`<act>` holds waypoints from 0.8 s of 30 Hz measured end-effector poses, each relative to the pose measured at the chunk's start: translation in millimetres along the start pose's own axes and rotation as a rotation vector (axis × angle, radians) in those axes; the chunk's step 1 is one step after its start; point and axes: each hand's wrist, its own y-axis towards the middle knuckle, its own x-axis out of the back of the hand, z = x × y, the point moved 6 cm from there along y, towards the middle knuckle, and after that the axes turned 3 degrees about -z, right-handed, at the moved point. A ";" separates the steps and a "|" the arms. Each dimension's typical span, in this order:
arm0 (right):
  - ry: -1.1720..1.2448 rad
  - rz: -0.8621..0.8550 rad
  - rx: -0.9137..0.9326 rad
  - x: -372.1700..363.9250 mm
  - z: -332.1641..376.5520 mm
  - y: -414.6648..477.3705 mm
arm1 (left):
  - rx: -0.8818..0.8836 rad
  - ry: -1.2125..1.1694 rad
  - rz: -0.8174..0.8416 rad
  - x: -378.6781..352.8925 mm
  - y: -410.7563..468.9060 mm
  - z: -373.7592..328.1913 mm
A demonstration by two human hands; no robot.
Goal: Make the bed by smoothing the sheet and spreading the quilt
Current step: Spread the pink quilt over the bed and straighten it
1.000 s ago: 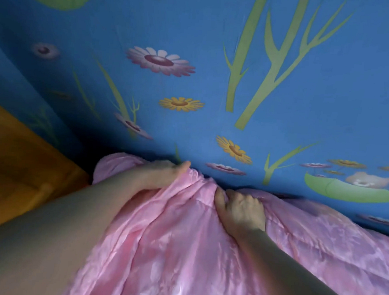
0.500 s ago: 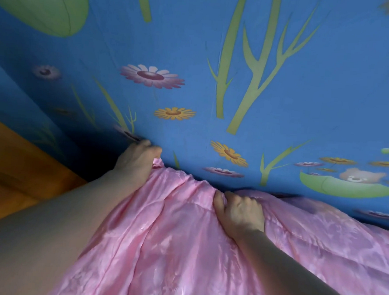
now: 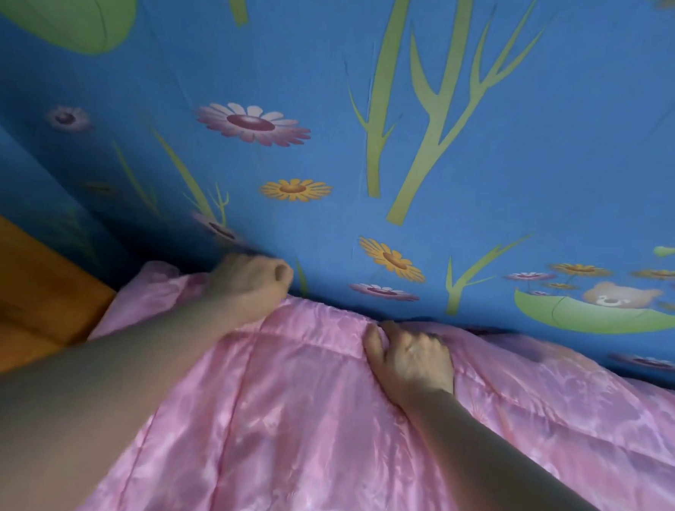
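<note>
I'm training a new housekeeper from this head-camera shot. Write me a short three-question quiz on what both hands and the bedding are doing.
1. True or false: the shiny pink satin quilt lies over part of the blue flower-printed sheet.
2. Which hand is nearer the orange wooden bed frame: A) left hand B) right hand?
3. Fill in: both hands grip the quilt along its far ____.

Key
1. True; bare sheet shows beyond the quilt.
2. A.
3. Edge; both hands are closed on it.
</note>
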 end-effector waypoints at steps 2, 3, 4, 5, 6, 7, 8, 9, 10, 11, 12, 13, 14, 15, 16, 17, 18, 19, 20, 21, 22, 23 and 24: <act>0.006 0.033 0.006 -0.2 0.7 0.3 | -0.119 -0.005 0.085 -33.6 -15.2 -40.0; 0.014 0.050 0.010 -1.7 1.6 -0.5 | -0.071 0.038 0.061 -38.2 -12.6 -40.9; 0.017 0.066 0.008 -2.5 2.8 0.7 | -0.024 0.059 0.010 -34.3 -6.8 -39.5; 0.018 0.076 0.000 -3.2 2.1 1.5 | -0.028 0.076 -0.075 -29.4 -3.8 -46.3; 0.017 0.085 -0.005 -4.4 0.1 0.2 | -0.058 0.048 -0.188 -22.6 -10.5 -61.5; 0.016 0.087 0.007 -4.2 1.7 -0.2 | -0.098 -0.036 -0.311 -16.3 -22.1 -78.2; 0.004 0.094 0.029 -3.5 2.0 -0.5 | -0.155 -0.146 -0.365 -18.2 -36.2 -98.1; -0.014 0.113 0.056 -3.6 2.8 -0.9 | -0.194 -0.206 -0.389 -28.1 -51.2 -113.3; -0.021 0.142 0.074 -4.2 2.5 -1.3 | -0.215 -0.212 -0.374 -40.3 -62.5 -121.6; -0.008 0.171 0.077 -5.0 3.2 -1.7 | -0.208 -0.197 -0.351 -49.7 -68.4 -122.3; 0.015 0.205 0.070 -5.1 5.3 -0.1 | -0.185 -0.188 -0.335 -55.8 -66.8 -118.6; 0.035 0.245 0.052 -5.0 5.2 2.2 | -0.174 -0.176 -0.346 -56.2 -61.7 -116.5; 0.045 0.290 0.037 -4.5 1.4 1.4 | -0.174 -0.160 -0.364 -54.7 -59.7 -120.2; 0.062 0.331 0.029 -2.2 4.6 4.0 | -0.170 -0.140 -0.371 -52.6 -56.5 -119.9; 0.076 0.344 0.017 2.9 4.0 2.2 | -0.167 -0.129 -0.374 -52.8 -56.5 -121.5; 0.072 0.314 0.020 13.5 -0.6 0.4 | -0.171 -0.114 -0.383 -54.7 -56.4 -125.4; 0.064 0.208 0.029 27.0 -4.6 1.5 | -0.173 -0.087 -0.398 -57.1 -57.2 -123.2; 0.005 0.062 0.028 45.3 -16.6 2.6 | -0.166 -0.072 -0.400 -56.7 -57.7 -124.2; -0.075 -0.037 0.000 60.5 -29.0 3.6 | -0.157 -0.053 -0.401 -53.5 -56.9 -121.5; -0.166 -0.095 -0.056 73.4 -50.6 0.7 | -0.156 -0.036 -0.396 -50.8 -57.5 -126.1; -0.225 -0.065 -0.136 79.1 -70.4 -1.4 | -0.149 -0.017 -0.379 -48.0 -56.9 -127.2; -0.236 0.014 -0.235 79.7 -89.0 -5.1 | -0.149 0.008 -0.367 -47.6 -57.1 -129.1; -0.228 0.117 -0.335 76.9 -106.0 -10.0 | -0.149 0.029 -0.354 -47.8 -56.2 -131.1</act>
